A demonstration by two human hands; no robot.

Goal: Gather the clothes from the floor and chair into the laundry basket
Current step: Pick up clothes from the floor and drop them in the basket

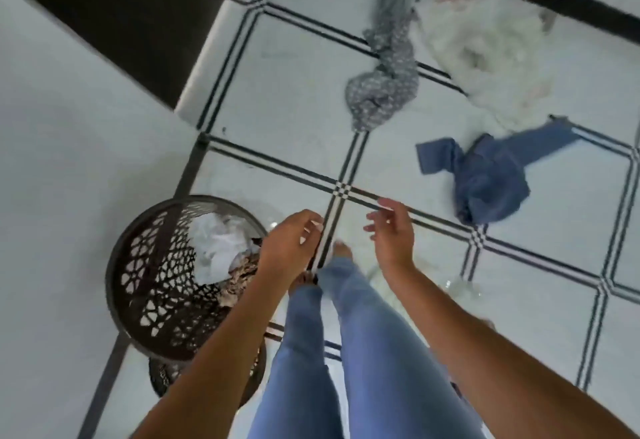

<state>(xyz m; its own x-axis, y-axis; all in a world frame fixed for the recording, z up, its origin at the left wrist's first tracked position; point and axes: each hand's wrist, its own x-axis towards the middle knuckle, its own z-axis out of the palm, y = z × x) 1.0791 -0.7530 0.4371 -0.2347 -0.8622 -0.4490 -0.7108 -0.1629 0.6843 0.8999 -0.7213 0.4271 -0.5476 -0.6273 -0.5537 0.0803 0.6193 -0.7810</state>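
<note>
Both hands are empty and held out in front of the body at mid-frame. Left hand (pixel 294 238) hangs with fingers loosely curled, just at the 3 o'clock edge of the laundry basket (pixel 138 286), grasping nothing. Right hand (pixel 393 232) is spread and relaxed, fingers apart, likewise holding nothing.

Head view, the only view supplied. Laundry basket stands on the floor (pixel 294 99) at 8 o'clock of the frame: dark, round, openwork wall. It already holds a white garment (pixel 218 248) and a patterned brownish piece (pixel 242 277) beneath it; it is not full.

Three items remain on the floor, all well apart from the basket:
- Blue denim garment (pixel 485 179) at 3 o'clock, crumpled, nearest the right hand.
- Grey dotted garment (pixel 384 68) at 1 o'clock, lying in a long twisted strip.
- White fluffy garment (pixel 485 47) at 1 to 2 o'clock, touching or nearly touching the grey one; image blur prevents a firm finding.

No chair is identifiable in this view. The person's legs in light blue trousers (pixel 363 352) occupy 6 o'clock.

Assessment: task partly done. All three pieces appear soft, limp and unbreakable. Denim is judged the heaviest and stiffest; take it at the bunched middle so the loose ends do not trail. Grey strip looks thin and light; pinch it near the centre. White piece looks bulky and light; a two-handed scoop would suit.
</note>
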